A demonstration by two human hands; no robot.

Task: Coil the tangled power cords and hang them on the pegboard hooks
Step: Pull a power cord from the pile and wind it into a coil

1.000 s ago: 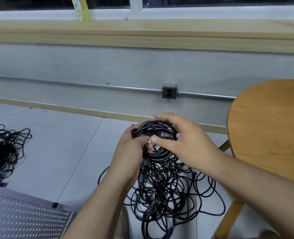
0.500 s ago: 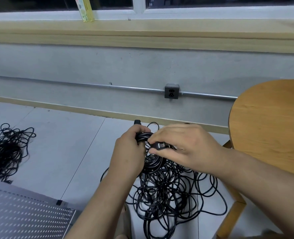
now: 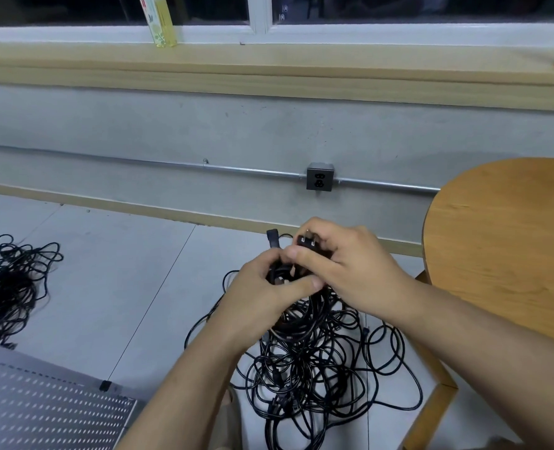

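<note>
Head | left hand (image 3: 262, 287) grips coil (image 3: 276, 273); right hand (image 3: 350, 264) fingers (image 3: 303, 256) pinch its plug (image 3: 308, 244) | tangle (image 3: 308, 368) below fingers uncoiled | pegboard (image 3: 41, 414): none seen hung

Single view, head-worn, wide-angle. Looks forward and down at floor (image 3: 106, 271) and wall (image 3: 171, 131). Near field: left hand (image 3: 259, 293) and right hand (image 3: 357, 267) at frame centre, close to lens, cords (image 3: 308, 358) just below them. Sill (image 3: 269, 73) spans the top, slightly bowed. Pegboard (image 3: 41, 414) in lower left corner; table (image 3: 503, 238) at right edge.
</note>
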